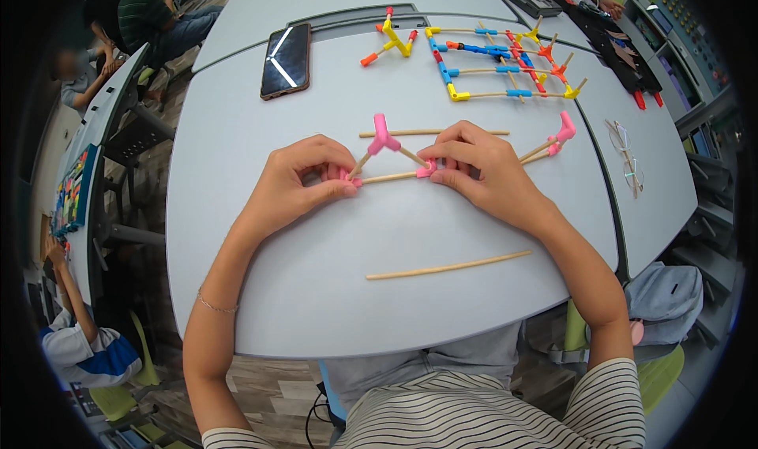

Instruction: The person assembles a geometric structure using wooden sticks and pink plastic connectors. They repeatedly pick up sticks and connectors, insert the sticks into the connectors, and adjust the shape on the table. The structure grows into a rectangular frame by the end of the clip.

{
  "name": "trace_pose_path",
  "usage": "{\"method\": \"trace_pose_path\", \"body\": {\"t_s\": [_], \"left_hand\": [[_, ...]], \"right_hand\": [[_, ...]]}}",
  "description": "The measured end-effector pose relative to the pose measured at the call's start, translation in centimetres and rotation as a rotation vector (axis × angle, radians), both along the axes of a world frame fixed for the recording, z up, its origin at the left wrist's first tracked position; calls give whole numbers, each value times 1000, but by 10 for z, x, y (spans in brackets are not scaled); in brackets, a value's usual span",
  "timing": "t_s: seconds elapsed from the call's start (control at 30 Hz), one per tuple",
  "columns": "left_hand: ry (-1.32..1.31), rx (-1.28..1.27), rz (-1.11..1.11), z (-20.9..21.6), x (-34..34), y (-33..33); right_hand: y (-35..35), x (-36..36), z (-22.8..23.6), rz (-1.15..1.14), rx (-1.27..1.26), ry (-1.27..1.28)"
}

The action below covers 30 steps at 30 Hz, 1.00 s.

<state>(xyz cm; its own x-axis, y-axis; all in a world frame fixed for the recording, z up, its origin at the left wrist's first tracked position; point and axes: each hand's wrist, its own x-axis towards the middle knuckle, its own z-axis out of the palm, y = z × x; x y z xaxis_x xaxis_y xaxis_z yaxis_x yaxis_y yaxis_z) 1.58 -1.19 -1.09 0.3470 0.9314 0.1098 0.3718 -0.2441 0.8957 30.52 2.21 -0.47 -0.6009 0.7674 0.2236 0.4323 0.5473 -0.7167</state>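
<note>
A small triangle of wooden sticks (388, 177) joined by pink plastic connectors lies low over the table in front of me. My left hand (302, 177) pinches its left corner connector (354, 180) between thumb and fingers. At the right corner, my right hand (483, 172) grips another pink connector (426, 169). The top connector (380, 136) points upward between the hands, held by neither. Past my right hand, two sticks run to more pink connectors (564, 128); how they join the triangle is hidden behind the hand.
One loose stick (450, 265) lies nearer me, another (379, 134) behind the triangle. Farther back are a phone (286, 63), a small yellow-and-red stick model (399, 46) and a larger multicoloured frame (517, 93). Glasses (630, 161) rest on the right-hand table. Other people sit at the left.
</note>
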Motion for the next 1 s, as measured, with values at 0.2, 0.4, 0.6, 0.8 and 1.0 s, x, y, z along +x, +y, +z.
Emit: {"method": "trace_pose_path", "body": {"t_s": [0.2, 0.4, 0.6, 0.8, 1.0], "left_hand": [[82, 302, 104, 7, 19, -11], [-26, 547, 246, 10, 36, -20], [-75, 616, 186, 6, 47, -23], [-62, 725, 149, 4, 44, -20], [-83, 662, 116, 3, 44, -16]], "right_hand": [[-4, -2, -4, 44, 98, 92], [-13, -11, 3, 27, 191, 157], [-21, -18, -3, 97, 267, 181], [-20, -19, -5, 126, 252, 191], [-18, -18, -7, 131, 187, 205]]}}
